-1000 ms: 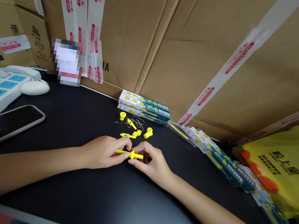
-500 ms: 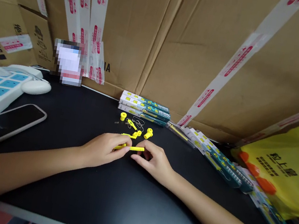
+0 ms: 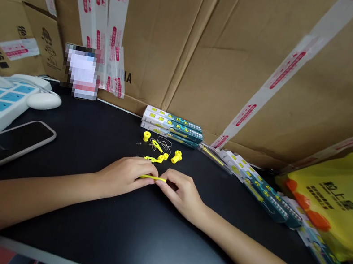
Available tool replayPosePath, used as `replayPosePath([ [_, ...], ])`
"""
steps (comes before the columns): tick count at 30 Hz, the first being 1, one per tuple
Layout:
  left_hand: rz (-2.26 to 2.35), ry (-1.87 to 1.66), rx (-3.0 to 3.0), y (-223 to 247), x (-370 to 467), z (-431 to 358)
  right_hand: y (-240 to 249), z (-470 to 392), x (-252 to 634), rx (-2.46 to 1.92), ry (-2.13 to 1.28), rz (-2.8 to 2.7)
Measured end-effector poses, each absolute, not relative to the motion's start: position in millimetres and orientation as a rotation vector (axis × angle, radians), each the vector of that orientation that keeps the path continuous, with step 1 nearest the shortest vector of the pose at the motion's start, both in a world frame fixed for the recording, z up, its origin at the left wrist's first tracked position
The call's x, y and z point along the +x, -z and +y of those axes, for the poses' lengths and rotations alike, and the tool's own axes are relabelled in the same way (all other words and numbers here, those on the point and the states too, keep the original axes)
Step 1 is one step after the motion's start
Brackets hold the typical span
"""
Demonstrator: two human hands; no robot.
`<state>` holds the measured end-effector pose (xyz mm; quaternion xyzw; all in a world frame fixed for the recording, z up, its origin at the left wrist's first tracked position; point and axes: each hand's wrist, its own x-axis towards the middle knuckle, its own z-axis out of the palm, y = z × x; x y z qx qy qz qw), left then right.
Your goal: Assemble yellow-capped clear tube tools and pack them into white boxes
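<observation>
A thin yellow plastic strip (image 3: 148, 176) is pinched between the thumb and fingers of my left hand (image 3: 131, 175). My right hand (image 3: 183, 191) grips its other end, so the fingertips of both hands nearly meet. Fingers cover much of the strip. Just beyond my hands lie small yellow plastic parts: a flanged cap (image 3: 176, 156), another cap (image 3: 146, 136), a flat piece with a slot (image 3: 151, 159) and small round pieces (image 3: 163, 157). Among them are a yellow clip-like part (image 3: 157, 146), thin wire hooks (image 3: 166, 143) and a tiny spring (image 3: 139, 143).
Printed narrow boxes (image 3: 172, 126) are stacked at the back, with more boxes (image 3: 255, 187) along the right. A yellow bag (image 3: 328, 200) stands far right. On the left are a phone (image 3: 5, 152) and a white power strip (image 3: 0, 105). Cardboard (image 3: 156, 33) walls the back of the black table (image 3: 143, 244).
My right hand has closed on the strip's right end and shifted slightly left. The strip has tilted, now showing a thin edge. The view has moved slightly.
</observation>
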<state>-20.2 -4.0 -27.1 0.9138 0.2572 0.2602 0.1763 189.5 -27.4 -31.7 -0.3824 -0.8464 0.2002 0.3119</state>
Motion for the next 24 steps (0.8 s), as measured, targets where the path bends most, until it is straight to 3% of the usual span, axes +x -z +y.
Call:
replayPosePath([
  [14, 1.034, -1.092, 1.837, 23, -27, 15, 34, -18, 197, -1.181, -0.392, -2.212],
  [24, 1.034, -1.109, 1.984, 21, -28, 15, 13, -6, 200, -1.261, -0.02, -2.394],
])
